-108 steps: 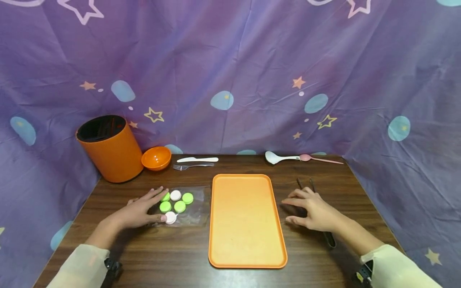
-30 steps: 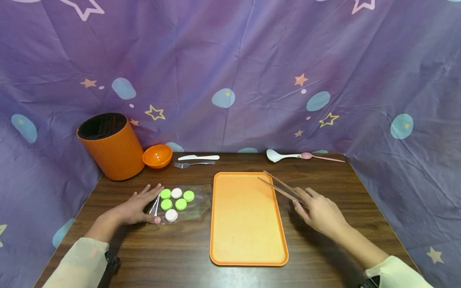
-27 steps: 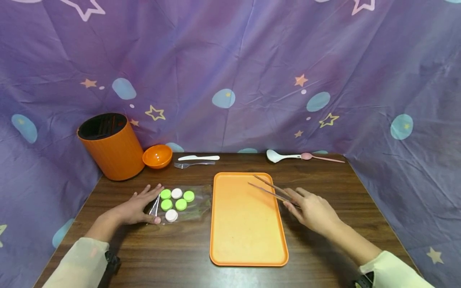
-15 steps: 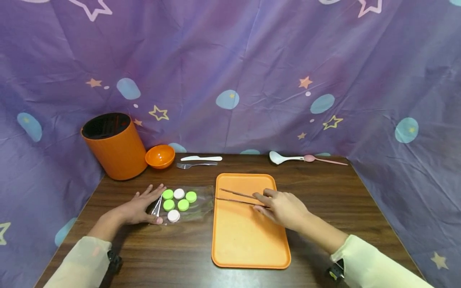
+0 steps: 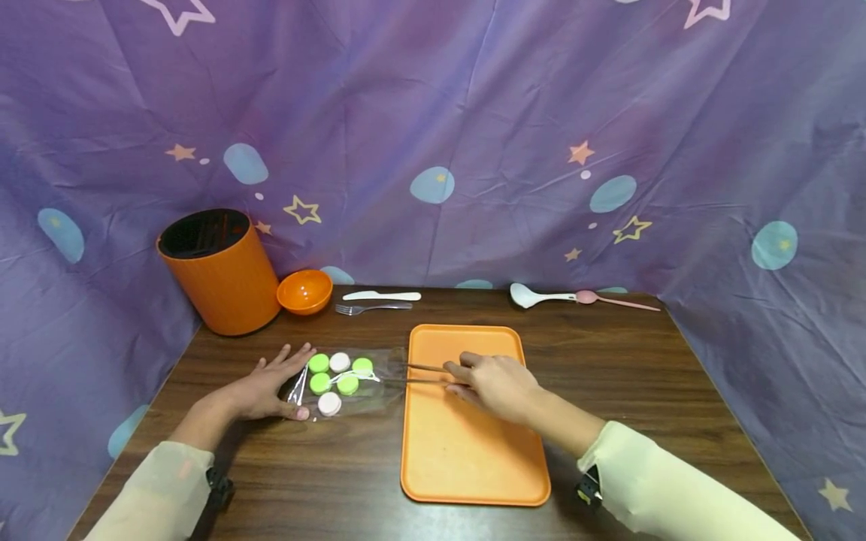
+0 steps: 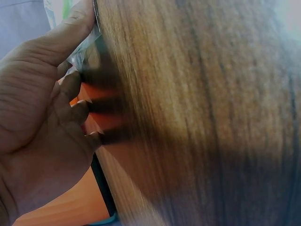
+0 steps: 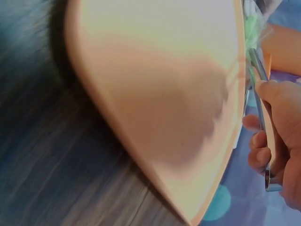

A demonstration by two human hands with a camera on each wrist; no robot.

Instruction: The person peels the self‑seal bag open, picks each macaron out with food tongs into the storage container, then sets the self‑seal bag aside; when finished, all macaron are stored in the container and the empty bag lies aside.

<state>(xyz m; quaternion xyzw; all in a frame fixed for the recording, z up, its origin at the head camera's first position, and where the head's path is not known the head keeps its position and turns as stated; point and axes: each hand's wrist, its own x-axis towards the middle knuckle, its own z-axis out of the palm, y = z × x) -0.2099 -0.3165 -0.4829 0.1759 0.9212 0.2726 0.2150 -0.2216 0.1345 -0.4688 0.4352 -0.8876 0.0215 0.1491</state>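
A clear plastic bag (image 5: pixel 386 402) lies left of the orange tray, with several round green and white discs (image 5: pixel 329 404) in or under it. My left hand (image 5: pixel 264 389) rests at the bag's left end, thumb and fingers spread. In the left wrist view, that left hand (image 6: pixel 42 94) has its thumb right at the plastic. My right hand (image 5: pixel 497 383) grips metal tongs (image 5: pixel 426 381) above the tray, pointing left. Their tips overlap the green discs in the head view. The right wrist view shows the tongs (image 7: pixel 257 63) with fingers curled round them.
The orange tray (image 5: pixel 473 473) fills the middle of the wooden table. Behind stand an orange knife block (image 5: pixel 233 289) and an orange bowl (image 5: pixel 306 293). A white knife (image 5: pixel 382 296), a fork (image 5: pixel 373 307), a white ladle (image 5: pixel 531 296) and a pink spoon (image 5: pixel 619 302) line the back edge.
My right hand has picked up the tongs from the table at the right and carried them left across the tray to the bag. The left hand has shifted slightly left off the discs.
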